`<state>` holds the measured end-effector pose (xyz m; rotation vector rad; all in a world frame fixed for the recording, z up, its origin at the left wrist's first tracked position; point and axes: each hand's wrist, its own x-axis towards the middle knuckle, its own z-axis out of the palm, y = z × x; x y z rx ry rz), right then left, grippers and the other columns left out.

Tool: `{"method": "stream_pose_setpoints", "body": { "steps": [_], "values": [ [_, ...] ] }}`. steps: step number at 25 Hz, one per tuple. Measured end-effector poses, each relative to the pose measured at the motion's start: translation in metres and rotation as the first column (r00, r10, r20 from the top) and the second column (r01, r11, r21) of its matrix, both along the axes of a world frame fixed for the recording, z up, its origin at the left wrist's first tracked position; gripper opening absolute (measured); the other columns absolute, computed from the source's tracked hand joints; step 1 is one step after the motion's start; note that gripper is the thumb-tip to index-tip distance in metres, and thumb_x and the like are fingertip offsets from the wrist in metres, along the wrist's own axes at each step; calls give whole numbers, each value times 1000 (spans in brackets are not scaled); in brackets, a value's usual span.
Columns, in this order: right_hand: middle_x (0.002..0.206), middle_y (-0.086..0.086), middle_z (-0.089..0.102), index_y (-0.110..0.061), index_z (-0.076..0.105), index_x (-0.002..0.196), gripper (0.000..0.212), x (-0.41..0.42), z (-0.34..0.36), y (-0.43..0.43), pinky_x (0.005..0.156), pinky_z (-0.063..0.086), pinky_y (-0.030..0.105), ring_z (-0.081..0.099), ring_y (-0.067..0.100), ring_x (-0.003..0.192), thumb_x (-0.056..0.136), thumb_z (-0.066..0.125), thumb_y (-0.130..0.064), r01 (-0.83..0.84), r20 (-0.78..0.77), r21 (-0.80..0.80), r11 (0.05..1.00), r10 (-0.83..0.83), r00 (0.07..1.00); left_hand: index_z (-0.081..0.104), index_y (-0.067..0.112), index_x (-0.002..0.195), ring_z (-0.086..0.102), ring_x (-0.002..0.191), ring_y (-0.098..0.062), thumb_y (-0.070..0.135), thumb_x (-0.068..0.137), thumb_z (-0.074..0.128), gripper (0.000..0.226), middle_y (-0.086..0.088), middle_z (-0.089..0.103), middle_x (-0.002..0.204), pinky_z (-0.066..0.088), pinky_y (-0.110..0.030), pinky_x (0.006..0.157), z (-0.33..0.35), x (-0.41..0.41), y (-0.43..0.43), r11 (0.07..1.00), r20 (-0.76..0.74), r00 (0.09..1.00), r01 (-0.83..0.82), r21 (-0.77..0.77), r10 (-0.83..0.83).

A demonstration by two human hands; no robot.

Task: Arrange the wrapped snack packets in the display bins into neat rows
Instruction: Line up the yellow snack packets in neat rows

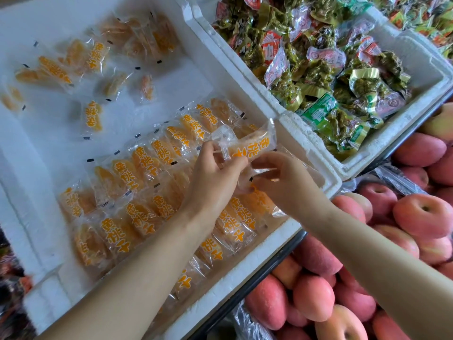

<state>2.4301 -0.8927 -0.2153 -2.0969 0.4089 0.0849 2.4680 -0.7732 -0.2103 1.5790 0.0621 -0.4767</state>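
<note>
our left hand (215,168) and right hand (282,180) both pinch one orange snack packet (252,146), lifted just above the near rows of packets (137,168) in the white foam bin (245,273); loose packets (93,55) lie scattered at its far end. pink peaches (421,217) sit to the right.

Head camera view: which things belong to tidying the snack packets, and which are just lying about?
Job: left hand, right hand, held packet, rowed orange packets, loose orange packets, foam bin, green packets next door.
Lying about: peaches, plastic sheet.
</note>
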Motion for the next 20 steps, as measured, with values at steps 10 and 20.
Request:
{"method": "stream_pose_setpoints", "body": {
  "steps": [10,20],
  "values": [
    [85,7,63,-4,53,116,28,9,11,-12,60,51,15,63,8,65,93,56,-19,289,-81,701,652,-330,940,49,18,123,69,90,-21,22,85,66,42,-4,67,104,57,-50,80,-3,0,15,990,39,989,139,38,-140],
    [81,2,63,-14,55,91,2,18,28,-22,64,51,16,58,9,66,92,54,-13,57,47,487,872,-91,995,65,27,96,66,67,-11,23,87,65,10,7,65,79,59,-37,59,10,5,20,977,-58,981,176,-116,-184]
  ]
}}
